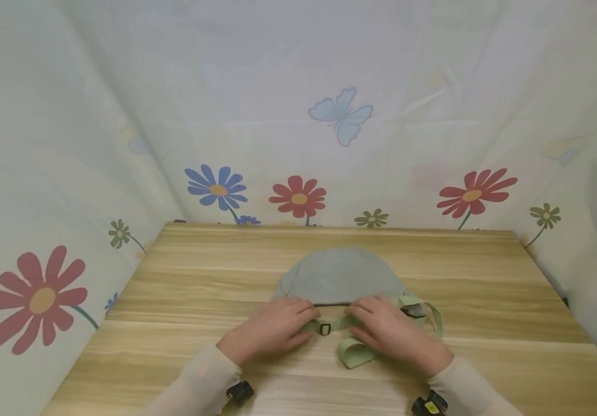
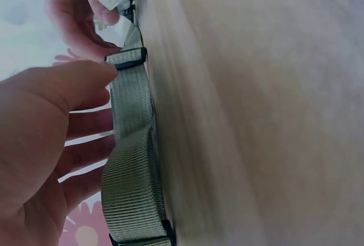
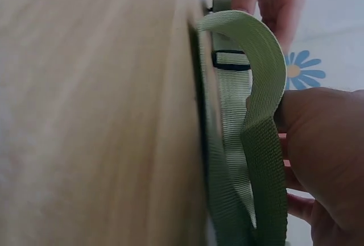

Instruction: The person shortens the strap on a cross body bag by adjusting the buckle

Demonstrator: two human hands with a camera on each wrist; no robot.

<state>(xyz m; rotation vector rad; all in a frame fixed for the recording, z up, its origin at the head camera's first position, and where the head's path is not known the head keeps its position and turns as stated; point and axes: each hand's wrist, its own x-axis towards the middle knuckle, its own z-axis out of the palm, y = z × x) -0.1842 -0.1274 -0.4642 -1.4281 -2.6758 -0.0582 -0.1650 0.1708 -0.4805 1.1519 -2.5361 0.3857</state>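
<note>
A grey-green, dome-shaped bag, which looks like a waist bag (image 1: pixel 342 274), lies on the wooden table with its straight edge toward me. Along that edge runs its light green webbing strap (image 2: pixel 132 183), with a black slider buckle (image 1: pixel 324 329) between my hands. At the bag's near left corner, my left hand (image 1: pixel 278 323) touches the edge with extended fingers; its thumb tip is by the strap. My right hand (image 1: pixel 389 326) rests at the near right corner, fingers on the edge. A loop of strap (image 3: pixel 267 92) stands up beside it and partly hides its fingertips.
The wooden table (image 1: pixel 215 260) extends around the bag on all sides. White cloth walls (image 1: pixel 257 86) printed with flowers and a butterfly enclose its back and sides. More strap (image 1: pixel 355 352) curls on the table below my right hand.
</note>
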